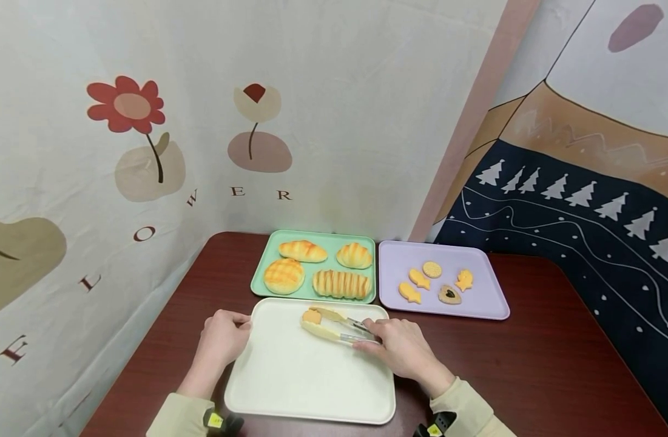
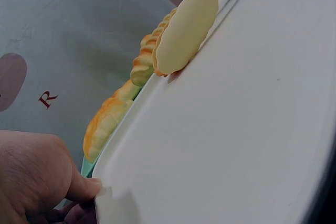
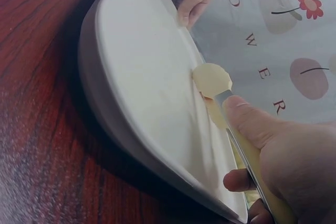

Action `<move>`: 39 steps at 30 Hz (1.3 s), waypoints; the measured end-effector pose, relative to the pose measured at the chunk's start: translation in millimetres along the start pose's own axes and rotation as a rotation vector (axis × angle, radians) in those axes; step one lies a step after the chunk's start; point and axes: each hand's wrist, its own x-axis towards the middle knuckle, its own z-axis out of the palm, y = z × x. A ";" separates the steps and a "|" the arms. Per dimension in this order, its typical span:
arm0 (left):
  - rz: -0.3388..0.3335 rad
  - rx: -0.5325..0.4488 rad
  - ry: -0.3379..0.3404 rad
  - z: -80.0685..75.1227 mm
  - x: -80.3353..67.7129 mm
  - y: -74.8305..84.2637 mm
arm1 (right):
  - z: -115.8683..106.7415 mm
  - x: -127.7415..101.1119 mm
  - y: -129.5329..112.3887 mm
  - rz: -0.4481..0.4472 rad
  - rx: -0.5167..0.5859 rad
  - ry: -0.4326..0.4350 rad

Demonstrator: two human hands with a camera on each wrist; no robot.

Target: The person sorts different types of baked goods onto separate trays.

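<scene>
A small orange biscuit (image 1: 312,316) is sitting between the pale tips of the tongs (image 1: 334,325), over the far edge of the white tray (image 1: 306,376), just short of the green tray (image 1: 259,273). The right hand (image 1: 401,349) is gripping the tongs at their metal end, thumb pressing on top and fingers (image 3: 239,180) curling underneath, so the tips are closing on the biscuit; whether it is resting on the tray or hanging just above it cannot be told. The left hand (image 1: 221,337) is pinching the left rim of the white tray, thumb on top and fingers tucked under the edge, steadying it on the table (image 1: 530,364). As a judgement, the step in hand is the setting down of the biscuit on the white tray, or its lifting off; the pictures do not settle which. Setting it down would call for lowering the tips until the biscuit lies flat and then easing the squeeze so the tongs spread without flicking it. Carrying it would call for keeping the squeeze even, since the piece is small and thin. Behind the white tray, the green tray is carrying four bread rolls (image 1: 341,284), and beside it the purple tray (image 1: 492,297) is holding five more biscuits (image 1: 432,269), well apart from the tongs.
</scene>
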 end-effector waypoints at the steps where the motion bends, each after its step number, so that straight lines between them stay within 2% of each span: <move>1: 0.000 -0.001 -0.001 0.0 0.0 0.1 | 0.0 -0.2 0.0 0.001 0.001 -0.001; 14: 0.005 0.009 0.000 1.1 1.2 -1.3 | -0.5 -2.9 1.6 0.012 -0.002 0.009; 25: -0.008 0.012 -0.006 1.5 1.3 -1.3 | -18.0 -3.8 -0.2 0.033 0.010 0.035; 39: -0.013 0.009 -0.010 0.8 0.7 0.6 | -35.5 -7.3 9.1 0.075 0.010 0.115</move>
